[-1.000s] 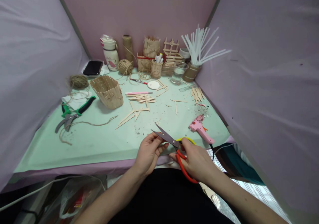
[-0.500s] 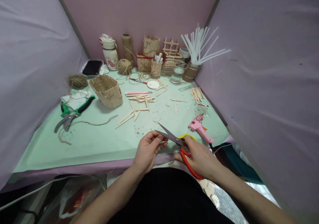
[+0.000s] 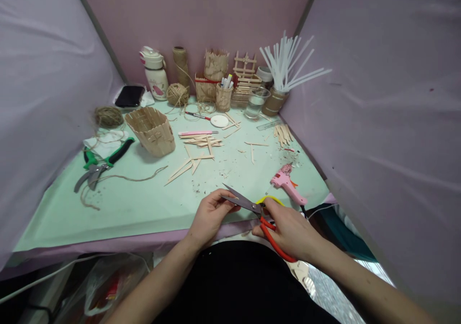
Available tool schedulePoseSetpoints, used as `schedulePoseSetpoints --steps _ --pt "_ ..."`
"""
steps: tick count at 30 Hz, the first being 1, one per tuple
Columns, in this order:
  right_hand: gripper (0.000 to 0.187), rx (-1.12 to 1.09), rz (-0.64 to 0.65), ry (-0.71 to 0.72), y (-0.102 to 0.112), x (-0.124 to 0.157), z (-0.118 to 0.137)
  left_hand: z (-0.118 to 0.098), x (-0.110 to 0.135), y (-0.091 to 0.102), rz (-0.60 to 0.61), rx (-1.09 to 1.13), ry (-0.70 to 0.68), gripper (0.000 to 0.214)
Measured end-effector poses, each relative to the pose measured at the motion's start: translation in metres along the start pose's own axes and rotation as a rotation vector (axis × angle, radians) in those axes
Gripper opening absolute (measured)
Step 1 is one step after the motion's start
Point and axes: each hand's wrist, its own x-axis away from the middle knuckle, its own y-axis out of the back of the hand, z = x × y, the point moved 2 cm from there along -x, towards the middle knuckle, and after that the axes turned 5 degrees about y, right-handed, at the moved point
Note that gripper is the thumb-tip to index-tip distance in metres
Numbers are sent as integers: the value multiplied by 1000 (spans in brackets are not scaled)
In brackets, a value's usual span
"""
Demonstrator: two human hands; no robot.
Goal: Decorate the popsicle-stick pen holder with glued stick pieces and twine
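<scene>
My right hand (image 3: 290, 225) grips a pair of scissors (image 3: 245, 203) with grey blades and red and yellow handles. The blades point left and stand slightly apart, over the front edge of the table. My left hand (image 3: 212, 213) is pinched at the blade tips; whatever is between its fingertips is hidden or too small to make out. Beyond the hands lie thin wooden sticks (image 3: 203, 141), some laid in angled shapes, and two sticks set in a T (image 3: 252, 146). Small dark scraps (image 3: 203, 187) dot the green table cover.
A pink glue gun (image 3: 288, 184) lies near my right hand. Green-handled pruning shears (image 3: 104, 163), a woven-looking wooden basket (image 3: 153, 134) and a twine ball (image 3: 108, 117) stand left. Behind are a bottle (image 3: 154, 74), a water cup (image 3: 255, 104) and white glue sticks (image 3: 284, 64).
The scissor blades have closed partway, the gap between their tips narrowing. Both hands stay in nearly the same place, and the whole view has shifted slightly.
</scene>
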Motion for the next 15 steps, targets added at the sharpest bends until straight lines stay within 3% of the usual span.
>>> schedulePoseSetpoints --steps 12,15 --pt "29 12 14 15 -2 1 -2 -1 0 1 36 -31 5 12" --pt "30 -104 -7 0 -1 -2 -6 -3 1 -1 35 -52 44 15"
